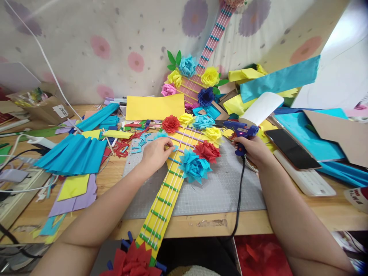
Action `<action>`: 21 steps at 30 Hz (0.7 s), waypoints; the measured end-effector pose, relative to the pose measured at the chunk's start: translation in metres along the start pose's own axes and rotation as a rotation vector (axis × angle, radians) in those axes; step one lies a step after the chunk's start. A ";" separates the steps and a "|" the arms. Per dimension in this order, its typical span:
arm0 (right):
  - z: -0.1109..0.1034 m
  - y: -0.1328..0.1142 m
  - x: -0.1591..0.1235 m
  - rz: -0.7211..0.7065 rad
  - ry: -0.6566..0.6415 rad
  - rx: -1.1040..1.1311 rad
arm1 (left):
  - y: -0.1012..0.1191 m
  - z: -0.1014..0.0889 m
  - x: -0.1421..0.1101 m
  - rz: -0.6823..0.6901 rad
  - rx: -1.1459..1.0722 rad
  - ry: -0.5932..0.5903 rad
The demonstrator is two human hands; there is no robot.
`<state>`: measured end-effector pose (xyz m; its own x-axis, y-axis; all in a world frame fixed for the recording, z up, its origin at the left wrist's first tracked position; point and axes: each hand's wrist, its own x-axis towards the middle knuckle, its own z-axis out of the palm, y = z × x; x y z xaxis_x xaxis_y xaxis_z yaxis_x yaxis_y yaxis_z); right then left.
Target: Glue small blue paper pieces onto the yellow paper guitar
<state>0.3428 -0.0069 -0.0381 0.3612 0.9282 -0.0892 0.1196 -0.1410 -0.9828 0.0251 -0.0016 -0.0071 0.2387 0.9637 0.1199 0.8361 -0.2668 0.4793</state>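
Observation:
A yellow paper guitar [163, 197] with white strings and green frets lies slanting across the grey cutting mat [215, 201]. Around its body sit paper flowers, among them a red one [170, 124], a yellow one [213, 134] and a large blue one [195, 165]. My left hand [156, 154] is over the left edge of the guitar body, thumb and fingers pinched together; a small blue paper piece [175, 148] shows at the fingertips. To the right of the guitar, my right hand [254, 148] grips a blue hot glue gun [240, 130], its nozzle pointing left.
Behind stands a pink paper guitar [211, 42] with flowers. Pleated blue crepe paper [74, 153] and paper scraps [119, 147] lie left. A phone [291, 147] rests on a white keyboard [309, 178] at right. The glue gun's black cord [240, 199] hangs over the table edge.

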 end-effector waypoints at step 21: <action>0.053 -0.068 -0.037 -0.615 -0.482 -0.576 | -0.003 0.000 0.010 -0.241 -0.849 -0.013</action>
<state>0.2719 -0.0131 0.0237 -0.3183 0.9195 0.2307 0.6420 0.3882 -0.6612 0.0251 0.0091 -0.0077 0.1133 0.9907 -0.0755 0.2161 0.0496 0.9751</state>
